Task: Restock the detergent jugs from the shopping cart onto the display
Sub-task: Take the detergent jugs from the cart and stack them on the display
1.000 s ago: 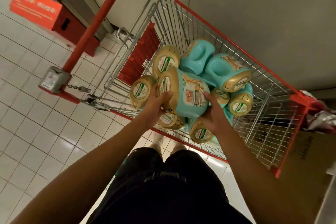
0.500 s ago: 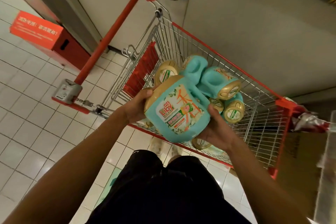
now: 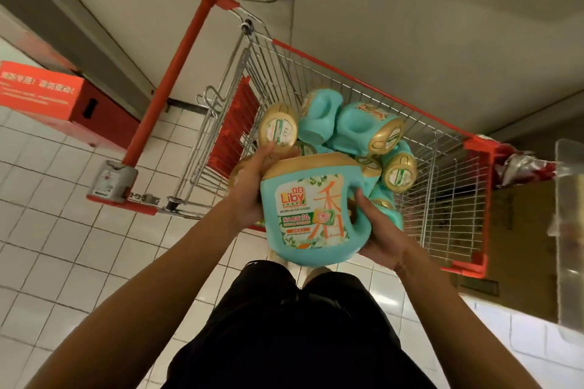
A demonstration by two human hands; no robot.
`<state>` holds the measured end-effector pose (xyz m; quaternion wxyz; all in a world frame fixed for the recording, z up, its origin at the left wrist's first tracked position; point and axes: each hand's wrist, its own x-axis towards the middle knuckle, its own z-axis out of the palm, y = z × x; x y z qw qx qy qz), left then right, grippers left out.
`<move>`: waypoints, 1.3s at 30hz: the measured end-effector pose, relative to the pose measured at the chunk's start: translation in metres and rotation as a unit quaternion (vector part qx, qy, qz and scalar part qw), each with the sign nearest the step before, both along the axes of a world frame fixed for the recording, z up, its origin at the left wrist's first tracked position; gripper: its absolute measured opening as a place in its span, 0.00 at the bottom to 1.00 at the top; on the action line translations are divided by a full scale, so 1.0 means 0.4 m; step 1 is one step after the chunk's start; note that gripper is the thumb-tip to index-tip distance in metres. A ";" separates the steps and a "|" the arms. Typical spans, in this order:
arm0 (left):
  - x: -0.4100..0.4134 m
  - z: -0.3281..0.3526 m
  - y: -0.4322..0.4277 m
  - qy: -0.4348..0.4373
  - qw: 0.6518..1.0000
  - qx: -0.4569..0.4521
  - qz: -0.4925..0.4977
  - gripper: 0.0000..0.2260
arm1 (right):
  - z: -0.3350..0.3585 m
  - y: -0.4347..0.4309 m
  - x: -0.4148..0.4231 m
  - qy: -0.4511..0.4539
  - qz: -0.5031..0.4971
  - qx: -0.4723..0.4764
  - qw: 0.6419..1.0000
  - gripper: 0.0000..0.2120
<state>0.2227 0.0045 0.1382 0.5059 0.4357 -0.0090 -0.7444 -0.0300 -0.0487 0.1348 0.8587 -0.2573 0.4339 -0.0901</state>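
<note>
The left hand (image 3: 252, 189) grips the detergent jug (image 3: 313, 221) by its gold top. The right hand (image 3: 380, 234) holds it by the handle side. The jug is blue-green with a "Liby" label facing up. It is up in the air over the near edge of the shopping cart (image 3: 442, 186), where more jugs (image 3: 363, 126) lie piled.

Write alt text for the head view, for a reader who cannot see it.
The left hand and right hand hold a teal detergent jug, label facing the camera, over a red-framed shopping cart. More teal jugs lie piled inside it.
</note>
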 end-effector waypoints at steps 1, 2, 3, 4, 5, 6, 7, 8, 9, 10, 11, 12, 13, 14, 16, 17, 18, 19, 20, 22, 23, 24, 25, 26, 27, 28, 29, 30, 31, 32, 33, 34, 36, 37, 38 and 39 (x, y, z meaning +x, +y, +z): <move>-0.022 -0.003 0.007 0.022 1.000 0.004 0.011 0.35 | -0.002 0.016 -0.012 -0.009 -0.018 0.006 1.000 0.41; -0.045 -0.012 0.016 0.038 0.999 -0.003 0.014 0.35 | -0.004 0.033 -0.024 -0.017 -0.041 0.013 0.999 0.41; -0.068 -0.022 0.025 0.043 0.999 -0.013 0.009 0.34 | -0.005 0.051 -0.037 -0.024 -0.066 0.021 0.997 0.41; -0.088 -0.030 0.037 0.044 0.999 -0.019 0.000 0.34 | -0.008 0.068 -0.047 -0.027 -0.091 0.029 0.995 0.41; -0.109 -0.035 0.047 0.039 0.999 -0.019 -0.019 0.34 | -0.009 0.086 -0.062 -0.030 -0.120 0.039 0.991 0.40; -0.129 -0.038 0.054 0.033 0.999 -0.021 -0.038 0.35 | -0.010 0.101 -0.077 -0.028 -0.149 0.049 0.987 0.39; -0.148 -0.037 0.055 0.028 0.997 -0.027 -0.061 0.36 | -0.010 0.117 -0.096 -0.021 -0.172 0.056 0.983 0.37; -0.165 -0.036 0.054 0.021 0.995 -0.032 -0.087 0.37 | -0.011 0.135 -0.116 -0.011 -0.188 0.057 0.980 0.36; -0.177 -0.033 0.051 0.014 0.993 -0.033 -0.114 0.38 | -0.014 0.150 -0.135 0.001 -0.199 0.057 0.978 0.34; -0.195 -0.029 0.045 0.004 0.990 -0.033 -0.140 0.39 | -0.013 0.166 -0.158 0.007 -0.212 0.054 0.976 0.34; -0.214 -0.021 0.039 -0.005 0.987 -0.032 -0.158 0.40 | -0.014 0.180 -0.183 0.008 -0.221 0.051 0.974 0.34; -0.237 -0.017 0.032 -0.015 0.985 -0.029 -0.172 0.43 | -0.014 0.194 -0.209 0.007 -0.232 0.047 0.972 0.34; -0.262 -0.010 0.026 -0.023 0.982 -0.023 -0.185 0.47 | -0.012 0.208 -0.234 0.008 -0.246 0.043 0.968 0.33; -0.287 -0.002 0.021 -0.024 0.980 -0.020 -0.199 0.48 | -0.010 0.219 -0.256 0.013 -0.263 0.040 0.964 0.33; -0.356 0.025 0.010 -0.029 0.969 -0.030 -0.245 0.42 | -0.001 0.246 -0.312 0.022 -0.308 0.019 0.951 0.32; -0.394 0.035 0.007 -0.036 0.963 -0.034 -0.265 0.39 | 0.006 0.261 -0.342 0.024 -0.332 0.005 0.943 0.30; -0.432 0.042 0.006 -0.045 0.959 -0.037 -0.278 0.38 | 0.016 0.275 -0.370 0.024 -0.352 -0.009 0.935 0.29; -0.467 0.048 0.007 -0.050 0.956 -0.036 -0.287 0.37 | 0.025 0.286 -0.393 0.028 -0.369 -0.022 0.929 0.27; -0.513 0.052 0.012 -0.052 0.953 -0.036 -0.297 0.37 | 0.036 0.301 -0.425 0.030 -0.387 -0.034 0.921 0.27; -0.603 0.056 0.029 -0.048 0.946 -0.036 -0.317 0.36 | 0.049 0.332 -0.496 0.039 -0.421 -0.045 0.905 0.25; -0.650 0.055 0.039 -0.049 0.943 -0.035 -0.328 0.35 | 0.053 0.351 -0.537 0.041 -0.436 -0.048 0.898 0.25; -0.689 0.053 0.049 -0.052 0.940 -0.034 -0.335 0.35 | 0.053 0.369 -0.572 0.043 -0.448 -0.050 0.892 0.25; -0.739 0.049 0.062 -0.055 0.938 -0.030 -0.342 0.35 | 0.053 0.394 -0.619 0.044 -0.461 -0.051 0.885 0.25; -0.787 0.045 0.075 -0.056 0.935 -0.026 -0.348 0.35 | 0.051 0.418 -0.664 0.044 -0.472 -0.051 0.879 0.25; -0.836 0.043 0.087 -0.060 0.932 -0.024 -0.356 0.35 | 0.049 0.444 -0.708 0.044 -0.482 -0.050 0.873 0.26; -0.884 0.041 0.100 -0.066 0.928 -0.028 -0.365 0.34 | 0.047 0.470 -0.749 0.043 -0.492 -0.048 0.868 0.26; -0.924 0.040 0.113 -0.071 0.924 -0.034 -0.374 0.34 | 0.044 0.492 -0.782 0.045 -0.500 -0.045 0.864 0.27; -0.971 0.038 0.126 -0.075 0.919 -0.041 -0.386 0.34 | 0.042 0.517 -0.822 0.046 -0.510 -0.044 0.858 0.27; -1.016 0.037 0.140 -0.074 0.914 -0.044 -0.397 0.34 | 0.041 0.541 -0.860 0.049 -0.518 -0.045 0.853 0.27; -1.059 0.037 0.153 -0.074 0.908 -0.047 -0.411 0.34 | 0.041 0.565 -0.896 0.052 -0.529 -0.044 0.846 0.27; -1.100 0.036 0.165 -0.073 0.901 -0.049 -0.424 0.34 | 0.042 0.587 -0.930 0.056 -0.541 -0.042 0.838 0.28; -1.134 0.036 0.172 -0.070 0.895 -0.053 -0.438 0.35 | 0.043 0.603 -0.958 0.061 -0.552 -0.039 0.831 0.29; -1.210 0.038 0.187 -0.066 0.880 -0.059 -0.467 0.36 | 0.044 0.644 -1.015 0.063 -0.577 -0.031 0.813 0.30; -1.247 0.039 0.193 -0.065 0.871 -0.062 -0.483 0.37 | 0.045 0.664 -1.041 0.065 -0.592 -0.028 0.803 0.30; -1.282 0.039 0.196 -0.066 0.862 -0.065 -0.498 0.39 | 0.045 0.682 -1.065 0.066 -0.605 -0.025 0.793 0.30; -1.309 0.040 0.198 -0.066 0.855 -0.066 -0.510 0.41 | 0.044 0.697 -1.082 0.067 -0.615 -0.024 0.786 0.29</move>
